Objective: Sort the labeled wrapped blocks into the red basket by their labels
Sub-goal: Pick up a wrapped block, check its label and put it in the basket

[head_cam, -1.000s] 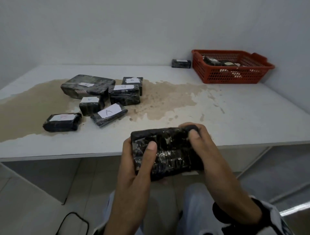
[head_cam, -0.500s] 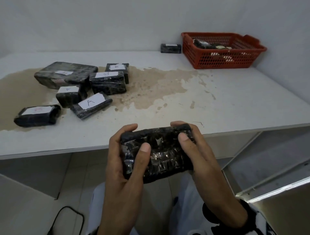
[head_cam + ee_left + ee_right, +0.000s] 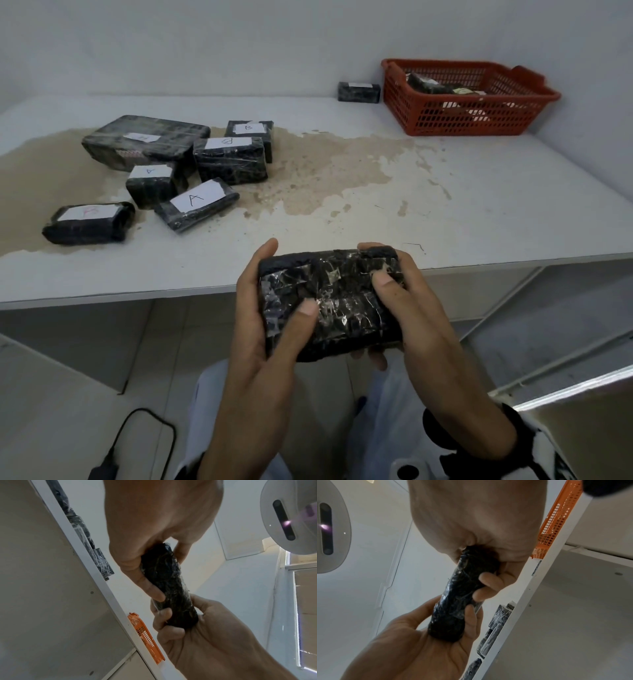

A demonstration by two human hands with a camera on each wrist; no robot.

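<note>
Both hands hold one black wrapped block point(image 3: 329, 301) just in front of the table's near edge. My left hand point(image 3: 260, 318) grips its left end, thumb on top. My right hand point(image 3: 404, 294) grips the right end, thumb pressed on the upper face. No label shows on the face turned up. From below the same block point(image 3: 169, 586) point(image 3: 464, 596) appears as a dark slab pinched at both ends. Several labeled blocks lie at the table's left, among them one marked A point(image 3: 196, 205). The red basket point(image 3: 466, 113) at the far right holds a few blocks.
A single black block point(image 3: 359, 91) stands just left of the basket by the wall. A brown stain spreads over the white table point(image 3: 479, 212). A black cable and plug point(image 3: 137, 442) lie on the floor at lower left. Walls close the back and right.
The block in my hands sits slightly further right and more level than before, with my thumbs shifted on its top face. The head view has shifted, so the table's blocks appear moved.
</note>
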